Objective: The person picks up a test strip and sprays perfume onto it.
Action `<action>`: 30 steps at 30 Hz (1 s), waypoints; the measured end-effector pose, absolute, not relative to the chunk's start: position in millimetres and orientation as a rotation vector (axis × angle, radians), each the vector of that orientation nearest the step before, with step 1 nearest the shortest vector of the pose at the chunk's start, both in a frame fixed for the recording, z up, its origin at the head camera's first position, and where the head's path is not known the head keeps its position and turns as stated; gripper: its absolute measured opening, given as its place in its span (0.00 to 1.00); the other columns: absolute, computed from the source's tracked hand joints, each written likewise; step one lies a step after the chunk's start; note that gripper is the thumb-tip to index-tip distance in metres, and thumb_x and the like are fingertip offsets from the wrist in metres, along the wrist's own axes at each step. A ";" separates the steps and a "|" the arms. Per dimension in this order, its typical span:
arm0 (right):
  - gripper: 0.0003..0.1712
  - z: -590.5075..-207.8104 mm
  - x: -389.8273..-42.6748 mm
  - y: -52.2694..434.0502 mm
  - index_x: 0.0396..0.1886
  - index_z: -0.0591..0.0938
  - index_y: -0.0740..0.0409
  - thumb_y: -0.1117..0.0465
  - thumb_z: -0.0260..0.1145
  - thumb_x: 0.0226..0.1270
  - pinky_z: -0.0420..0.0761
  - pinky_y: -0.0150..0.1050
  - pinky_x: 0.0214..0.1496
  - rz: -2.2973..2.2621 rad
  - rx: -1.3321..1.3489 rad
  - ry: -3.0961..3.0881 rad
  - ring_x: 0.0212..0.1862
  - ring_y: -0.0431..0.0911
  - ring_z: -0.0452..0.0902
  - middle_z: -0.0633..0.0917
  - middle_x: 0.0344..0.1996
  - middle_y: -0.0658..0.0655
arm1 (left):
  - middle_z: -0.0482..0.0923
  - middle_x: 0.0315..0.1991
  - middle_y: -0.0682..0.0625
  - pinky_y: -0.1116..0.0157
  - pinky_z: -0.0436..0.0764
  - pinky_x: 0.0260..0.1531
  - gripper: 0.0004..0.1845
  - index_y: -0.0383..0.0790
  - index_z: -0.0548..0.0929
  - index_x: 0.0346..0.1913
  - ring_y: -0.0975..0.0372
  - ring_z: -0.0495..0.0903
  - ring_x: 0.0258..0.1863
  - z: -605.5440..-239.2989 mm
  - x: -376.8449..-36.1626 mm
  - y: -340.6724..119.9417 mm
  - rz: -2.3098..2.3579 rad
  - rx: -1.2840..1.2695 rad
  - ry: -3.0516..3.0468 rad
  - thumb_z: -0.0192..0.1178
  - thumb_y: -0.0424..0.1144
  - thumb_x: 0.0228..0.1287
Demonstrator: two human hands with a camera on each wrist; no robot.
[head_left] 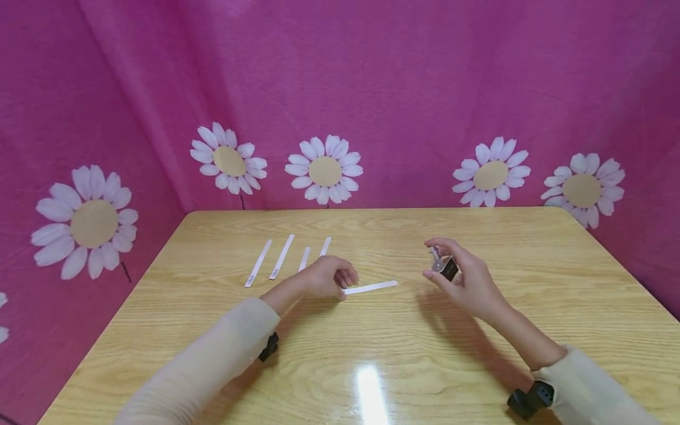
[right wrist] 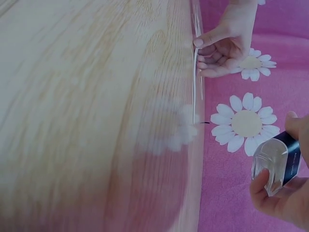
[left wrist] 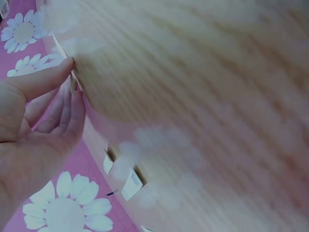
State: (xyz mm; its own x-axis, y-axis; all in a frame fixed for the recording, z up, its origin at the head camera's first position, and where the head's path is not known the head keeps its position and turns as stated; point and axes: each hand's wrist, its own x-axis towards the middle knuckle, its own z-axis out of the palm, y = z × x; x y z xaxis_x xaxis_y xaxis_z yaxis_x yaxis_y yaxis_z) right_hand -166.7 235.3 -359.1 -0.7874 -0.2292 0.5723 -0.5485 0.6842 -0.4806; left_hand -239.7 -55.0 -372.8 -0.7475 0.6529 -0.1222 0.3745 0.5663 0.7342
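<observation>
My left hand pinches one end of a white paper test strip between thumb and fingers. The strip extends to the right, close over the table, and its edge shows in the right wrist view. Farther right, my right hand holds a small clear glass perfume bottle with a dark side panel, raised above the wood. Thumb and fingers grip the bottle from opposite sides, and its top points toward the left hand. A gap separates the bottle from the strip's free end.
More white strips lie on the wooden table, left of and behind my left hand, which partly hides two of them. Printing marks the near ends of two strips. A pink curtain with daisies hangs along the table's back and left side.
</observation>
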 end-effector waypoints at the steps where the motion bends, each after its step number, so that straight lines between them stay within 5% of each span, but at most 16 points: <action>1: 0.31 -358.8 -166.6 235.5 0.57 0.75 0.53 0.67 0.74 0.53 0.68 0.26 0.14 0.909 0.605 -2.423 0.25 0.34 0.68 0.84 0.37 0.59 | 0.81 0.35 0.42 0.76 0.80 0.36 0.16 0.30 0.82 0.43 0.64 0.78 0.33 -371.7 -240.0 -55.2 0.987 0.831 2.430 0.68 0.20 0.48; 30: 0.30 -359.6 -164.5 237.3 0.57 0.75 0.52 0.66 0.74 0.54 0.69 0.27 0.14 0.874 0.624 -2.447 0.20 0.31 0.64 0.83 0.36 0.58 | 0.82 0.29 0.46 0.76 0.79 0.31 0.08 0.31 0.84 0.37 0.68 0.77 0.29 -371.6 -234.5 -62.2 1.014 0.822 2.408 0.65 0.24 0.53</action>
State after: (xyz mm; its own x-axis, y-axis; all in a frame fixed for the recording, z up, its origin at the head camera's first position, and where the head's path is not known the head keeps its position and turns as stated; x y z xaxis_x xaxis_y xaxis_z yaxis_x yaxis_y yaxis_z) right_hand -164.5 237.3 -359.6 -0.7886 -0.2566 0.5588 -0.5526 0.6943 -0.4610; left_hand -234.5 -62.2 -371.6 -0.7471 0.6517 -0.1310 0.3615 0.5637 0.7427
